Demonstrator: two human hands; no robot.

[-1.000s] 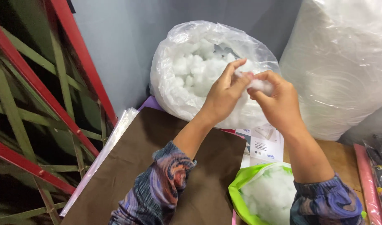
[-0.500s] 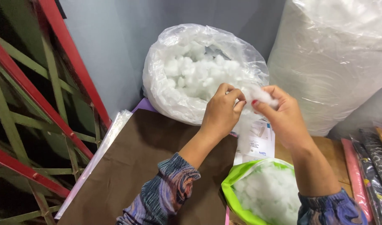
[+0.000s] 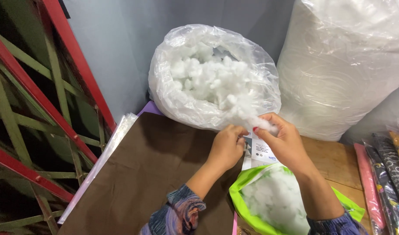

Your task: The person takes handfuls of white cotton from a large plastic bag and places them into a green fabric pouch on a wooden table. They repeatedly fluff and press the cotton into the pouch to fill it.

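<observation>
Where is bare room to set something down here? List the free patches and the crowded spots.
Free: the brown sheet, between the red railing and the left hand; a strip of wooden table right of the right hand. Crowded: the open stuffing bag, green bag and fabric rolls.

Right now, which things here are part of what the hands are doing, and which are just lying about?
In use:
left hand
right hand
tuft of white stuffing pinched between them
open clear bag of stuffing
green pouch, partly filled with stuffing

Lying about:
big sealed sack
brown sheet
paper card
wrapped fabric rolls
red and green metal frame
</observation>
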